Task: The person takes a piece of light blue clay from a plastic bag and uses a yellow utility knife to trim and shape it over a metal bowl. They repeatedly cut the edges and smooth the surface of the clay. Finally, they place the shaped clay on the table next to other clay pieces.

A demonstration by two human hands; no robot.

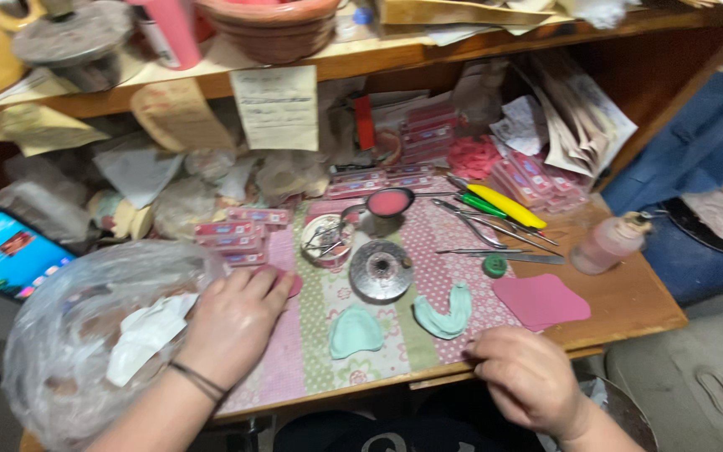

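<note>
Neither hand grips anything: the left hand (232, 322) lies palm-down with its fingers loosely spread, fingertips resting on a small pink wax piece (286, 280) at the left edge of the mat, while the right hand (529, 377) is curled into a loose fist on the front edge of the bench, empty as far as can be seen.

A worn wooden workbench (638, 301) carries a patchwork mat (437, 268) of pink dotted and pale green floral cloth. Against the left forearm bulges a crumpled clear plastic bag (77, 335), cloudy and creased, with white plaster-like lumps inside. Behind it leans a tablet (6, 251) with a lit blue screen. Flat pink boxes (236, 234) are stacked just beyond the left hand's fingers.

On the mat, between the hands, lie two pale green dental trays: one rounded like a palate (355, 331), one horseshoe-shaped (445, 311). Just behind them sits a shiny round metal disc (381, 269) with a central hole. A smooth, flat pink wax sheet (540, 301) with irregular edges rests on bare wood beyond the right hand. A small bottle of pinkish liquid (608, 243) stands near the bench's right end. Steel hand instruments (495, 230) and a yellow-handled tool (508, 207) lie slantwise behind the mat.

A dark band circles the left wrist.
</note>
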